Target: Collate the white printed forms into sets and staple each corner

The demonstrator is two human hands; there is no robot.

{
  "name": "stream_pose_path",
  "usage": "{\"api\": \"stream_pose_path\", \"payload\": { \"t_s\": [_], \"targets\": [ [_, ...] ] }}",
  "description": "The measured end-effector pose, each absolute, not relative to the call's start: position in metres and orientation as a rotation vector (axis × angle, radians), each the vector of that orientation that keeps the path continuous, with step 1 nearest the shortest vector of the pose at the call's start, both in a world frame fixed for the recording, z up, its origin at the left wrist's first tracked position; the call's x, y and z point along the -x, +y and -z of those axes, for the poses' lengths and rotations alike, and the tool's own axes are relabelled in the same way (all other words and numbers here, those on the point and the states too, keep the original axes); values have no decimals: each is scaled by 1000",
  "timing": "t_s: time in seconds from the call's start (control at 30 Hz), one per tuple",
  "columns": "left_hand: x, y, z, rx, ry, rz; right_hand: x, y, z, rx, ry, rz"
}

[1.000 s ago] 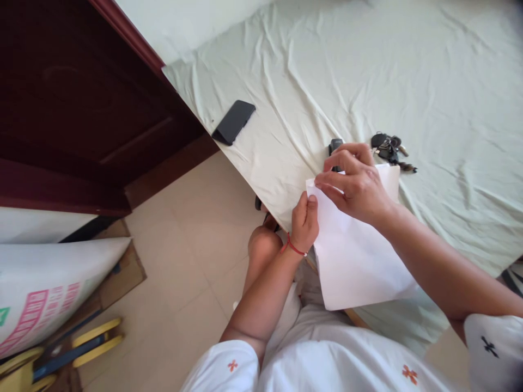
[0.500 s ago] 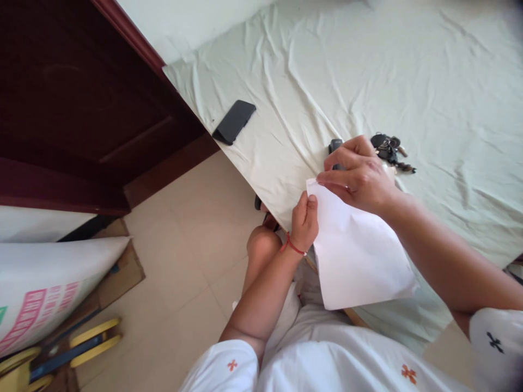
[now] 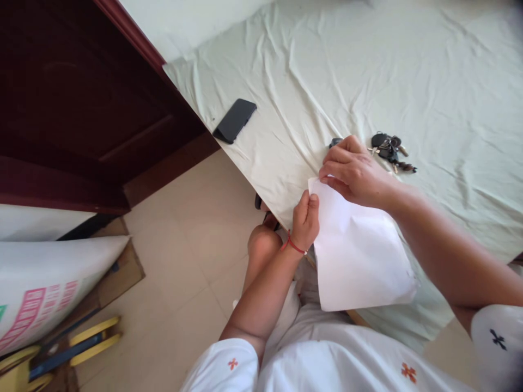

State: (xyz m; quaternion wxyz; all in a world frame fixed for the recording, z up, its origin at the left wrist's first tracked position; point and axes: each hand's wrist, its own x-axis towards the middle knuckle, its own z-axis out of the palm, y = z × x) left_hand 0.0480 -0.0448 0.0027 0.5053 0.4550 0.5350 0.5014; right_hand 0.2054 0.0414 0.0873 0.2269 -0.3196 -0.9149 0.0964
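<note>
A white sheet of paper (image 3: 362,261) slopes from the table edge down toward my lap; whether it is one sheet or more I cannot tell. My left hand (image 3: 306,220), with a red string round its wrist, grips the paper's left edge near the upper corner, thumb on top. At the top edge, my right hand (image 3: 355,171) pinches the paper between thumb and fingers. Just behind those fingers a small dark object (image 3: 335,142) is mostly hidden. A bunch of keys (image 3: 392,149) lies beyond the right hand on the cloth.
A pale green cloth (image 3: 441,98) covers the table. Near its left edge lies a black phone (image 3: 235,121). On the floor at the left are a white printed sack (image 3: 53,288) and a yellow and blue object (image 3: 90,345), below a dark red door (image 3: 81,98).
My right hand has shifted slightly up and left along the paper's top edge, uncovering more of the keys. The left hand keeps its hold.
</note>
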Motion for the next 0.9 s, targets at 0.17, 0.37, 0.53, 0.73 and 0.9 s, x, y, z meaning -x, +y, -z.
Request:
{"api": "stream_pose_path", "payload": {
  "t_s": [0.17,0.37,0.53,0.73,0.9],
  "targets": [
    [-47,-45,-1,-1151,1271,-1240,-203,46,-86,855,-2559,-246],
    [-47,-44,0,-1218,1270,-1249,-198,41,-85,897,-2516,-214],
    [-47,-44,2,-1180,1294,-1268,-192,32,-75,988,-2448,-160],
    [-48,-44,0,-1208,1257,-1283,-187,26,-63,1000,-2500,-169],
    [-47,-44,0,-1227,1259,-1249,-194,28,-63,1023,-2455,-221]
  ]
}}
